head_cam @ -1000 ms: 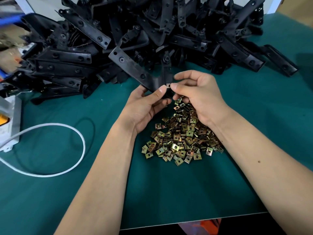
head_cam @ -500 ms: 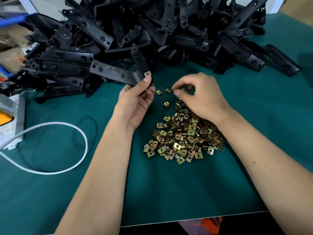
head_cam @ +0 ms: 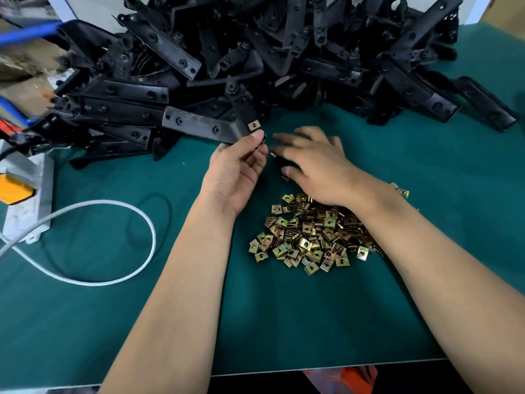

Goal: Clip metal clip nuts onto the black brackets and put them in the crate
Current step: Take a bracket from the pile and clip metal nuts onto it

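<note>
My left hand (head_cam: 237, 172) grips a black bracket (head_cam: 199, 127) by its bent end, and the long arm points left. A brass-coloured clip nut (head_cam: 253, 125) sits clipped on the bracket's short arm just above my thumb. My right hand (head_cam: 315, 166), blurred by motion, lies flat with fingers spread over the far edge of the pile of clip nuts (head_cam: 309, 237). Two loose clip nuts (head_cam: 273, 155) lie by its fingers. Whether it holds a nut is hidden. No crate is in view.
A large heap of black brackets (head_cam: 284, 52) fills the back of the green mat (head_cam: 284, 322). A white power strip (head_cam: 25, 200) with an orange part and a looping white cable (head_cam: 113, 245) lie at the left. The mat's front edge runs along the bottom.
My left hand swung the bracket out to the left with a nut clipped on it. My right hand let go of it, dropped to the nut pile and spread flat.
</note>
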### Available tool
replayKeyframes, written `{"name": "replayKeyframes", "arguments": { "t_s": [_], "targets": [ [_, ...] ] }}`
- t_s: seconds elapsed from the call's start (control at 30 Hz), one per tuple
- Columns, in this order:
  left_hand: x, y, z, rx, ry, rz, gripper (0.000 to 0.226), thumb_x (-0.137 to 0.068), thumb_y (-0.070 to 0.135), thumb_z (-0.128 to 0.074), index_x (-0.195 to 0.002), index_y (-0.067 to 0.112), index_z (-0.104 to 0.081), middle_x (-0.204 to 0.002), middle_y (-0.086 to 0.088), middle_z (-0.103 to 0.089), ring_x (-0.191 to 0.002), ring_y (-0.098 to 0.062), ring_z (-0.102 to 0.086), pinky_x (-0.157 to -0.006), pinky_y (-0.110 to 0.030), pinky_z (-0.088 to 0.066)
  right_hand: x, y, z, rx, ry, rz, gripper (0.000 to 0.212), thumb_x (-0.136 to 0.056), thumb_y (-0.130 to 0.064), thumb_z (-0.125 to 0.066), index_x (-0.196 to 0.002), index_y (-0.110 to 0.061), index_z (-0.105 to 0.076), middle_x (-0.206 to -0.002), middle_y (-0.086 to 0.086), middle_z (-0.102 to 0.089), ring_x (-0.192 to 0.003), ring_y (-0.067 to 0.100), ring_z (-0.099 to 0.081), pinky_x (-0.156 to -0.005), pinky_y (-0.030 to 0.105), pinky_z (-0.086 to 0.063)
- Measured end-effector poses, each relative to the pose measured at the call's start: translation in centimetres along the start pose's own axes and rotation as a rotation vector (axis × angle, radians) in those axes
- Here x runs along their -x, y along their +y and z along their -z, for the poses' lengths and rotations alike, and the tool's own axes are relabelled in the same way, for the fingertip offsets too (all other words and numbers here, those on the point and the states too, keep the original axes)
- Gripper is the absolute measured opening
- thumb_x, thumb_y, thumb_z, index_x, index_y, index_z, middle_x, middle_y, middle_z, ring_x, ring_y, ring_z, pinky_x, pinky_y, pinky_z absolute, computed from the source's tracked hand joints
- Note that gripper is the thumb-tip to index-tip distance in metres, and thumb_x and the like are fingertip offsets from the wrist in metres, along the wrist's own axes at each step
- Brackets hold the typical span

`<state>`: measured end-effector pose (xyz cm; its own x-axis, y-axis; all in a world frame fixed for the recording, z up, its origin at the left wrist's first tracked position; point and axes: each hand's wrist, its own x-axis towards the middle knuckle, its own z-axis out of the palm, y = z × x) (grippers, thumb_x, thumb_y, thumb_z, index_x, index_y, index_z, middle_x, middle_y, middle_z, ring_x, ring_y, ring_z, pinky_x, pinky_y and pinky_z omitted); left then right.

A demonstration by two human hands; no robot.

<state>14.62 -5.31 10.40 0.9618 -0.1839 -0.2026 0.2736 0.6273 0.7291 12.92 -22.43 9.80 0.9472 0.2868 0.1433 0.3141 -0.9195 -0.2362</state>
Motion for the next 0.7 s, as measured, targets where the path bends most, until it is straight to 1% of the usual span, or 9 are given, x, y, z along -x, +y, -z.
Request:
{"name": "replayKeyframes", "arguments": {
  "t_s": [0.03,0.1,0.17,0.23,0.33,0.4,0.5,0.6,0.7],
  "targets": [
    [0.0,-0.1,0.0,-0.016,-0.002,-0.002,0.016,-0.089,-0.002,-0.069,-0.103,0.001,-0.061,-0.083,-0.008,-0.066,-0.066,-0.013,-0.063,-0.060,-0.015,-0.052,-0.2,-0.2,-0.1,-0.003,-0.037,-0.002,0.044,-0.107,-0.033,-0.049,-0.151,-0.038,-0.048,-0.162,-0.018,-0.037,-0.148,0.020,-0.025,-0.113,0.050,-0.023],
    [0.0,-0.1,0.0,-0.033,0.001,-0.004,0.026,-0.089,-0.002,-0.069,-0.112,0.000,-0.057,-0.083,-0.007,-0.065,-0.066,-0.012,-0.062,-0.059,-0.015,-0.052,-0.2,-0.2,-0.1,-0.034,-0.010,-0.006,0.040,-0.107,-0.026,-0.051,-0.145,-0.038,-0.057,-0.152,-0.018,-0.051,-0.141,0.018,-0.034,-0.112,0.046,-0.021],
    [-0.1,0.0,0.0,-0.040,0.003,-0.003,0.033,-0.089,-0.002,-0.070,-0.117,0.003,-0.054,-0.083,-0.005,-0.065,-0.066,-0.012,-0.061,-0.057,-0.016,-0.051,0.3,0.0,0.2,-0.090,0.076,0.023,0.028,-0.102,-0.022,-0.062,-0.126,-0.032,-0.072,-0.128,-0.014,-0.066,-0.126,0.019,-0.045,-0.107,0.043,-0.026],
    [-0.1,0.0,-0.1,-0.062,0.004,-0.006,0.036,-0.089,-0.002,-0.070,-0.119,0.005,-0.052,-0.082,-0.003,-0.066,-0.065,-0.011,-0.060,-0.056,-0.018,-0.050,0.7,0.3,0.6,-0.146,0.127,0.054,0.016,-0.097,-0.021,-0.070,-0.109,-0.028,-0.078,-0.109,-0.011,-0.070,-0.114,0.021,-0.052,-0.104,0.045,-0.034],
    [0.0,-0.1,-0.1,-0.108,-0.016,-0.010,0.033,-0.088,-0.004,-0.070,-0.114,0.007,-0.053,-0.080,-0.002,-0.066,-0.065,-0.011,-0.058,-0.056,-0.019,-0.049,1.2,0.6,0.7,-0.209,0.168,0.017,0.022,-0.092,-0.019,-0.076,-0.114,-0.024,-0.077,-0.106,-0.006,-0.070,-0.106,0.020,-0.058,-0.100,0.047,-0.045],
    [0.0,-0.1,-0.1,-0.140,-0.029,-0.014,0.028,-0.087,-0.005,-0.070,-0.105,0.010,-0.054,-0.078,-0.002,-0.065,-0.064,-0.012,-0.057,-0.056,-0.020,-0.048,1.4,0.8,0.5,-0.261,0.185,-0.004,0.029,-0.090,-0.014,-0.078,-0.118,-0.020,-0.076,-0.103,-0.004,-0.066,-0.098,0.017,-0.061,-0.094,0.039,-0.050],
    [0.0,-0.1,-0.1,-0.196,-0.041,-0.022,0.026,-0.085,-0.007,-0.071,-0.093,0.013,-0.057,-0.074,-0.002,-0.062,-0.063,-0.011,-0.055,-0.055,-0.020,-0.045,1.7,1.0,0.5,-0.350,0.237,-0.013,0.013,-0.089,-0.018,-0.081,-0.102,-0.020,-0.080,-0.092,-0.008,-0.066,-0.084,0.006,-0.062,-0.083,0.024,-0.051],
    [0.1,-0.2,0.1,-0.297,-0.111,-0.028,0.027,-0.084,-0.007,-0.072,-0.092,0.014,-0.057,-0.074,-0.001,-0.059,-0.062,-0.010,-0.053,-0.056,-0.020,-0.043,1.9,1.0,0.4,-0.557,0.379,-0.057,0.005,-0.091,-0.025,-0.078,-0.093,-0.021,-0.080,-0.081,-0.013,-0.072,-0.079,0.002,-0.067,-0.075,0.013,-0.049],
    [0.4,-0.2,0.1,-0.432,-0.182,-0.008,0.033,-0.079,0.002,-0.078,-0.099,0.013,-0.055,-0.077,0.001,-0.061,-0.063,-0.010,-0.053,-0.057,-0.021,-0.042,1.8,1.0,0.7,-0.918,0.497,-0.115,0.005,-0.095,-0.019,-0.074,-0.093,-0.017,-0.079,-0.073,-0.002,-0.074,-0.069,0.010,-0.069,-0.069,0.024,-0.056]
  ]
}}
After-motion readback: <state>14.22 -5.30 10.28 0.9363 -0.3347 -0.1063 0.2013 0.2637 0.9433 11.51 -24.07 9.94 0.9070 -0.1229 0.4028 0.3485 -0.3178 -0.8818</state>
